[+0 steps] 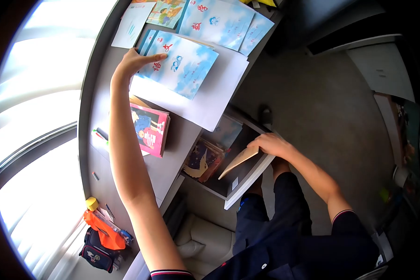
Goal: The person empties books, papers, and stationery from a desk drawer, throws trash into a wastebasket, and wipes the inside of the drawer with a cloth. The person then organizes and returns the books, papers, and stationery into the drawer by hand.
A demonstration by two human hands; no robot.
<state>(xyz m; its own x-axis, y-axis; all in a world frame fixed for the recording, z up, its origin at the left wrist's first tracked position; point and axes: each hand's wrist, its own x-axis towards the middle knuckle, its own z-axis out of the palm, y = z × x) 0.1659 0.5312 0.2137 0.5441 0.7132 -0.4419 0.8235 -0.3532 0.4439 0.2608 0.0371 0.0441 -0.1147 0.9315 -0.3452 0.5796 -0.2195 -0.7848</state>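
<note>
Blue-and-white, cloud-patterned covers are seen in the head view, and the edge of one booklet [184,63] is touched by the left hand [134,63]. The thumb is stretched across the cover, apart from the other fingers, which are mostly hidden at the edge; whether the booklet is clamped between them cannot be told. The booklet is laid over white paper [226,93] on the grey desk [182,136], with more blue booklets [217,23] placed just beside it.

By the right hand [274,144], a thin tan book [239,161] is held at its upper end, with the fingers closed on it. The book is tilted, and is held over the open drawer [250,183], near the white front panel. In the drawer, dark-covered books [202,160] and a pale blue booklet [224,129] are contained; the latter appears to be of the same kind as those above, though it is poorly lit. On the desk, a stack of pink-covered books [150,130] is set near the left forearm, and pens [100,135] are placed beyond it.
</note>
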